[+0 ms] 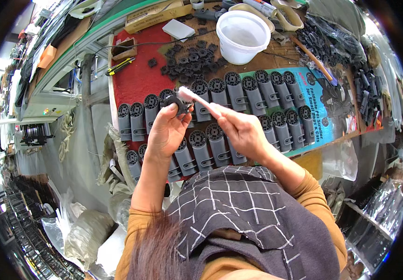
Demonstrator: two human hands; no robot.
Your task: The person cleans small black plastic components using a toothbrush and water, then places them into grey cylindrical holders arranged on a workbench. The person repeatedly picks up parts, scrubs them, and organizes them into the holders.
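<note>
Up close, left hand (166, 130) grips a black toothed part (177, 101); right hand (238, 130) grips a pink brush (196, 99)

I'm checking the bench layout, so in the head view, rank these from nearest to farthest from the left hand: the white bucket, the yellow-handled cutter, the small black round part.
1. Small black round part: held in the left hand at its fingertips.
2. Yellow-handled cutter: up and to the left, on the red mat.
3. White bucket: up and to the right, at the bench's far side.
</note>
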